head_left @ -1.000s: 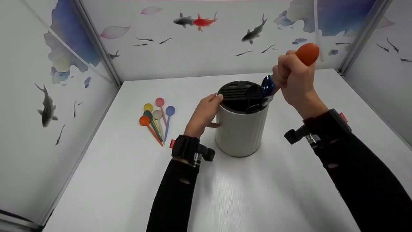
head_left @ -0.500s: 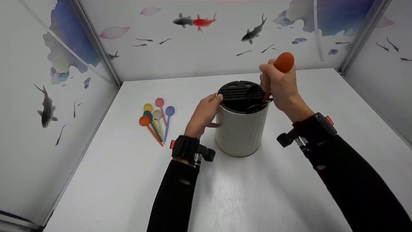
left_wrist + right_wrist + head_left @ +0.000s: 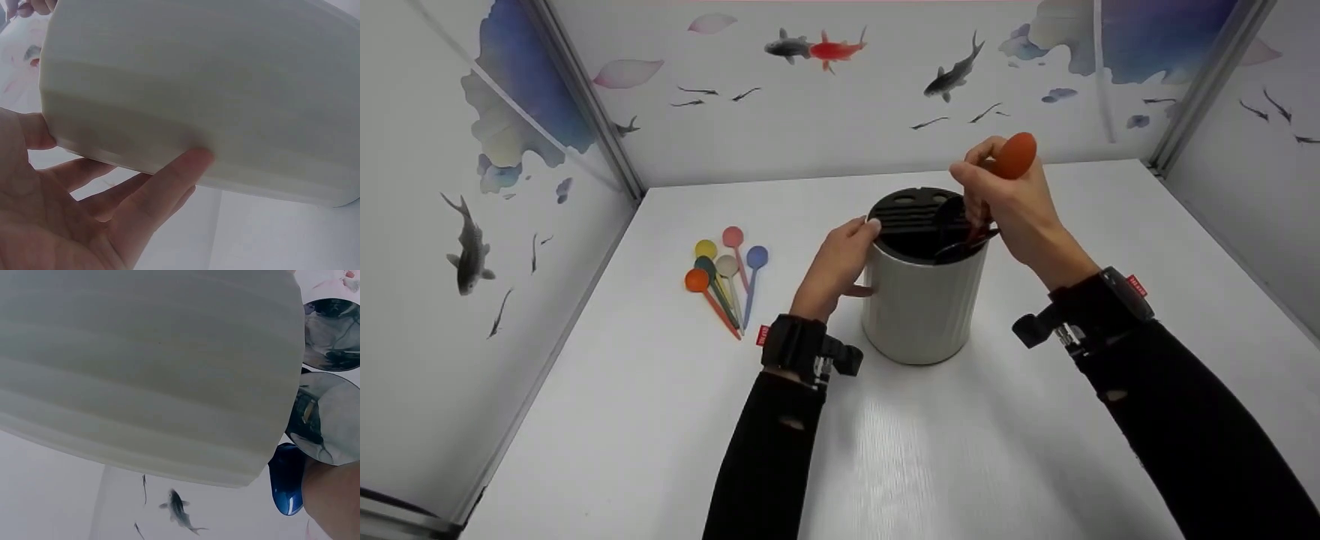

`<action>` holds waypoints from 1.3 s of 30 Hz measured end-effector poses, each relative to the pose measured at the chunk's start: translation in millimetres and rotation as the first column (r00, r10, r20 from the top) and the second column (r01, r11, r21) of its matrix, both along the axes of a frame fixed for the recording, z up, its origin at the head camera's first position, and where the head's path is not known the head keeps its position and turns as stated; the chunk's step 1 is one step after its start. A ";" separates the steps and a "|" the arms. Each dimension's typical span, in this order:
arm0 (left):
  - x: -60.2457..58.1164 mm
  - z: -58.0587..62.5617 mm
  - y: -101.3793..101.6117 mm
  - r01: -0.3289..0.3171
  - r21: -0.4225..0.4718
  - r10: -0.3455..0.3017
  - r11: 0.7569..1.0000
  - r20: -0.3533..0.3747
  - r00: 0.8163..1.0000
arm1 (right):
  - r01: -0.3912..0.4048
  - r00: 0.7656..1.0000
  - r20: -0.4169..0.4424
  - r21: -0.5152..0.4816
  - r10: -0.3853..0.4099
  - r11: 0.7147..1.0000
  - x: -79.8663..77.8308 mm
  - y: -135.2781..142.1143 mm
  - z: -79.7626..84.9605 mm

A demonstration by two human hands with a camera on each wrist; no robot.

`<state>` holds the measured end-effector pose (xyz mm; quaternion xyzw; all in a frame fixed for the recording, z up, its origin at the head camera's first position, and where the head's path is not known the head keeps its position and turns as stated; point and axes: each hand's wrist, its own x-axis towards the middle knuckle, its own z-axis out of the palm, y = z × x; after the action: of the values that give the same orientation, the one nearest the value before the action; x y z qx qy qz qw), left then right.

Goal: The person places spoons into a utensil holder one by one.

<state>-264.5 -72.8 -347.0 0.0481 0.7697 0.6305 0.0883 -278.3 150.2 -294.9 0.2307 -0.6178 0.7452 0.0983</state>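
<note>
Right hand (image 3: 1020,208) nearer, fingers curled round orange utensil (image 3: 1016,155) above canister's (image 3: 924,311) right rim. Utensil's rounded end up, axis slanting down-left toward black lid (image 3: 901,212); lower end unclear. Left hand (image 3: 838,259) grips canister's left side, fingers bent, spread.

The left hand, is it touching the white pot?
Touching: the left wrist view shows the left hand with one of its fingers against the white utensil holder.

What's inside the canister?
Two silver spoon heads and a blue one show at the mouth of the canister, near the right hand. Anything deeper is hidden by its black top, wall and shadow.
</note>
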 end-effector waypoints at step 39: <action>-0.8 -1.1 -0.4 -0.004 0.013 0.004 1.000 0.003 1.000 | 0.080 0.976 0.194 0.089 -0.096 0.993 -4.9 40.0 -5.8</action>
<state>-265.3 -73.3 -348.1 0.0462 0.7654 0.6358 0.0880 -283.2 190.2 -300.6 0.1317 -0.6638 0.7338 0.0598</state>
